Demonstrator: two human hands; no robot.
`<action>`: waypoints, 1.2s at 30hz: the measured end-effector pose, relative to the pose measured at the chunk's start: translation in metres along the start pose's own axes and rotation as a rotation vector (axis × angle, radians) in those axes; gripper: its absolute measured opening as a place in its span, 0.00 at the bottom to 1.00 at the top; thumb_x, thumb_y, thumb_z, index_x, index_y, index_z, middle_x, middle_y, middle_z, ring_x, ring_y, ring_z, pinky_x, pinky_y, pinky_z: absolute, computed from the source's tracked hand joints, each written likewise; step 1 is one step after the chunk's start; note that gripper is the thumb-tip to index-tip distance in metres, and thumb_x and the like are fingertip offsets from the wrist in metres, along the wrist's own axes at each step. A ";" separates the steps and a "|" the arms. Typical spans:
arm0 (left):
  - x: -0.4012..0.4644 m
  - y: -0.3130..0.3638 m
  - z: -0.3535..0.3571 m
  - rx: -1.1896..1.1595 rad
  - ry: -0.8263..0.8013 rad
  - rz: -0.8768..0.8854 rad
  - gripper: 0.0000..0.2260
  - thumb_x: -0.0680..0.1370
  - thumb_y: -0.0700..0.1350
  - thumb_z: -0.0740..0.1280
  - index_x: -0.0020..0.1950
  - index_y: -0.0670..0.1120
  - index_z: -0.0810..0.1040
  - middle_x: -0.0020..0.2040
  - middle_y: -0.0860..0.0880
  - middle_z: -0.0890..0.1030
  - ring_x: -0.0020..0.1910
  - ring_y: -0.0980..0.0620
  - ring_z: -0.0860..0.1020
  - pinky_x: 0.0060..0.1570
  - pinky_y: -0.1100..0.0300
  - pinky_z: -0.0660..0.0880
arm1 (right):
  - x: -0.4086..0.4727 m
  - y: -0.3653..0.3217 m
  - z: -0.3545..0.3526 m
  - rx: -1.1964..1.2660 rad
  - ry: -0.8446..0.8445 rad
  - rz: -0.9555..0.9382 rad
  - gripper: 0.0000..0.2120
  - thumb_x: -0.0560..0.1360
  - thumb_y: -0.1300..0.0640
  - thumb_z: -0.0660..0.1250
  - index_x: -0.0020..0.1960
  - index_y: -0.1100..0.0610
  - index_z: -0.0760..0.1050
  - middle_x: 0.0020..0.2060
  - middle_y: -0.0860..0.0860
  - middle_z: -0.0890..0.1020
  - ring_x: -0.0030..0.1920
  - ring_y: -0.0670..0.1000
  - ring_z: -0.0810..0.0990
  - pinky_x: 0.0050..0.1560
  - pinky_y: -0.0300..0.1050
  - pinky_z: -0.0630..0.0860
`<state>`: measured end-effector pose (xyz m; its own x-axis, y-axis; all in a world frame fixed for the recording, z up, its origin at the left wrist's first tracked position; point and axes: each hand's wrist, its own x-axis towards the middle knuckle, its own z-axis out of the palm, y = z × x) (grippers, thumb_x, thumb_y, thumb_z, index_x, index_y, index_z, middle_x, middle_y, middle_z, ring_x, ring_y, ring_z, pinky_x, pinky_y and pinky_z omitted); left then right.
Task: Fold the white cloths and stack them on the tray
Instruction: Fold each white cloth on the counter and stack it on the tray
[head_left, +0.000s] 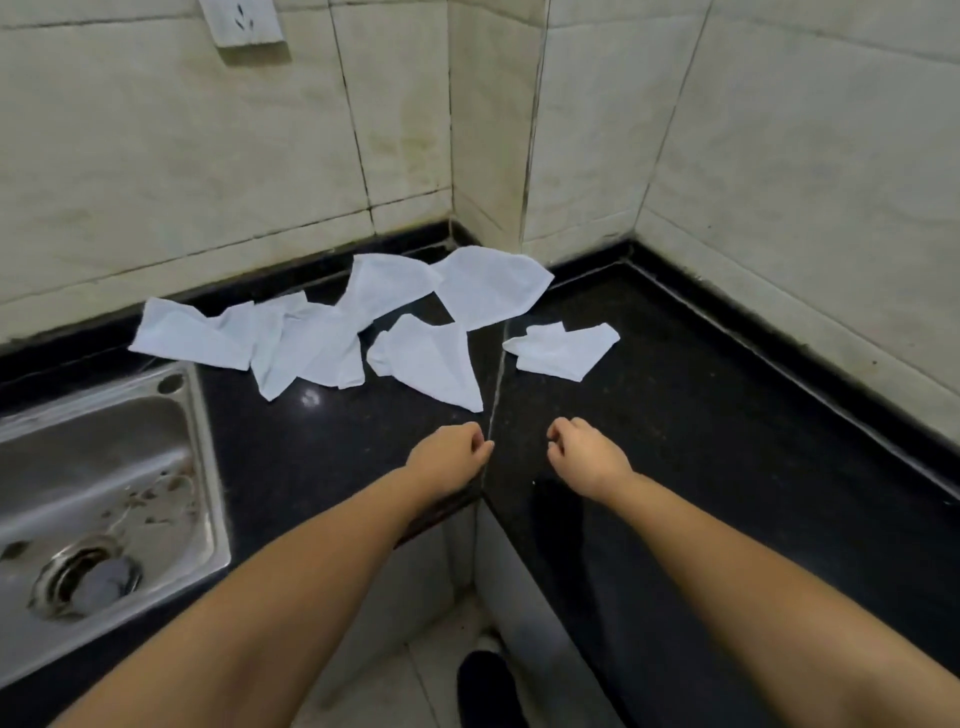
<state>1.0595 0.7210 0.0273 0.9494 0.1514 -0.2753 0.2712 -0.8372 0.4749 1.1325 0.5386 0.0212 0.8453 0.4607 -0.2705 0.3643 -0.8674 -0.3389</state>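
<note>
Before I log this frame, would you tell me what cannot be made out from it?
- Tray: none shows in the head view.
- Cloth count: the left pile overlaps itself.
- Left hand and right hand: fingers curl away; nothing seen held.
- Sink: cut off by the left edge.

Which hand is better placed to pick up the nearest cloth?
Left. The left hand sits just below the nearest cloth, whose tip points at it. The right hand is further off, closer to the small cloth. Both hold nothing.
</note>
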 end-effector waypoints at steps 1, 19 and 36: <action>0.017 0.001 -0.004 0.007 -0.006 0.009 0.13 0.81 0.52 0.58 0.52 0.44 0.75 0.49 0.45 0.80 0.48 0.46 0.77 0.45 0.55 0.72 | 0.017 0.002 -0.004 0.002 0.005 0.004 0.14 0.80 0.53 0.55 0.62 0.56 0.70 0.57 0.55 0.74 0.56 0.56 0.76 0.56 0.51 0.74; 0.246 0.009 -0.004 -0.028 0.036 -0.020 0.10 0.80 0.44 0.60 0.55 0.43 0.78 0.55 0.43 0.73 0.55 0.46 0.73 0.52 0.54 0.73 | 0.231 0.018 -0.020 -0.125 0.025 -0.130 0.17 0.79 0.52 0.60 0.66 0.54 0.71 0.66 0.53 0.70 0.67 0.54 0.67 0.61 0.49 0.68; 0.180 0.074 -0.084 -0.661 -0.019 0.214 0.14 0.80 0.49 0.62 0.35 0.47 0.71 0.35 0.49 0.73 0.37 0.52 0.71 0.40 0.60 0.67 | 0.124 -0.013 -0.122 0.692 0.380 -0.036 0.06 0.78 0.57 0.61 0.45 0.51 0.75 0.41 0.47 0.79 0.42 0.45 0.76 0.41 0.39 0.70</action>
<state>1.2643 0.7304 0.0836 0.9914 0.0048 -0.1308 0.1241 -0.3512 0.9280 1.2800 0.5839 0.1018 0.9587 0.2823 0.0353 0.1734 -0.4815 -0.8591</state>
